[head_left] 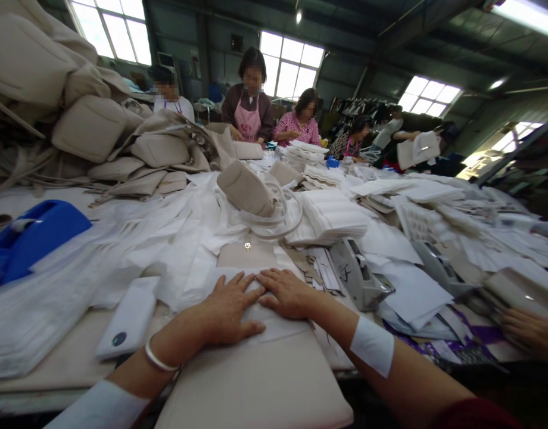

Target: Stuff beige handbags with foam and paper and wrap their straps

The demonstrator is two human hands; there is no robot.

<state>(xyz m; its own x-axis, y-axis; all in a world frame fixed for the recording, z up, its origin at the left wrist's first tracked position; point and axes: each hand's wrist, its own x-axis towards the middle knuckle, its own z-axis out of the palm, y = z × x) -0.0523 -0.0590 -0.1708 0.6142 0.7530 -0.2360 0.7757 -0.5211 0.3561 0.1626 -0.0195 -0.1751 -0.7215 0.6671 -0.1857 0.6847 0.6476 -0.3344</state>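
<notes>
A beige bag (260, 381) lies in front of me at the table's near edge, with a small gold clasp at its far end. A thin white sheet (280, 331) covers its middle. My left hand (227, 308) rests flat on this sheet, fingers spread. Beside it, my right hand (286, 292) also lies flat on the sheet, and the fingertips of both hands come close together. Neither hand holds anything. Beyond the clasp sits another beige bag (245, 187), tilted, with a pale strap looped at its right.
Beige bags (93, 128) are heaped at the left. A blue tape dispenser (41, 238), a white phone (128, 319) and a grey tape dispenser (358, 274) stand around my arms. White padding sheets (332, 214) are stacked ahead. A co-worker's hand (531, 333) is at right; several people work opposite.
</notes>
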